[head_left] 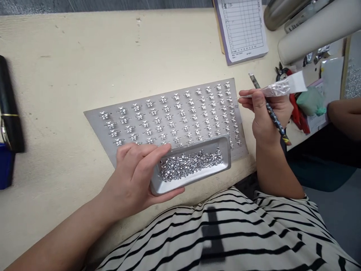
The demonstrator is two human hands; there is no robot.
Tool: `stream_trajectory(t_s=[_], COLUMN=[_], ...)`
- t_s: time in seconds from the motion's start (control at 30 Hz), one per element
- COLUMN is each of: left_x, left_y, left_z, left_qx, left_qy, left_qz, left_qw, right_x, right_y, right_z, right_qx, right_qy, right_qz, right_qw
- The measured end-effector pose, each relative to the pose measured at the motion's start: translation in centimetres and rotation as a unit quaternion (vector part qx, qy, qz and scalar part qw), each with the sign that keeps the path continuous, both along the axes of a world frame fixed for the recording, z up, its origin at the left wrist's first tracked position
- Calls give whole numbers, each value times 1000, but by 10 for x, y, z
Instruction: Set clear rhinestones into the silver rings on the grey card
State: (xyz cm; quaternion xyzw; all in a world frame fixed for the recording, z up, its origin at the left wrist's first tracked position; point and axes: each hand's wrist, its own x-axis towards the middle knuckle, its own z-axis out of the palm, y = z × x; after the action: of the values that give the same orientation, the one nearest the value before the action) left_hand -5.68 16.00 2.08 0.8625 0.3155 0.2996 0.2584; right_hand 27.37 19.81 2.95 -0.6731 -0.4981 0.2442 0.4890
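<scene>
My left hand [135, 177] grips the left end of a shallow metal tray [227, 158], thumb and fingers on opposite sides. Many small silvery rhinestones [188, 165] lie in it. The tray overlaps the near edge of a grey sheet [98, 116], where rows of small shiny bear-shaped pieces [176, 96] are set out. Beyond the sheet's right edge, my right hand [269, 113] is closed around a dark patterned pencil [275, 122], slanting across the palm. A flat piece wrapped in crinkled silvery film, with a white end [297, 82], is also held there; its thin tip shows by the fingertips.
A pad of printed forms [245, 34] lies at the back. Bottles and a white cylinder [318, 30] stand at the right, near red-handled pliers [300, 116] and a green bundle [310, 101]. A black case [11, 105] sits far left. Another person's arm [345, 116] shows at right.
</scene>
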Motion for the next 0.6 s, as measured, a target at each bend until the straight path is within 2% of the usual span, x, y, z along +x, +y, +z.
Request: stream_trajectory(t_s=[0.23, 0.6], left_x=[0, 0], left_y=[0, -2], left_z=[-2, 2], left_qx=[3, -9], left_qy=[7, 15], left_qz=[-5, 0], left_qw=[1000, 1000], right_x=[5, 6], right_y=[1, 1], right_z=[-8, -8], right_qx=[-41, -67], right_qy=[9, -27], right_qz=[6, 0], right_qw=[999, 997])
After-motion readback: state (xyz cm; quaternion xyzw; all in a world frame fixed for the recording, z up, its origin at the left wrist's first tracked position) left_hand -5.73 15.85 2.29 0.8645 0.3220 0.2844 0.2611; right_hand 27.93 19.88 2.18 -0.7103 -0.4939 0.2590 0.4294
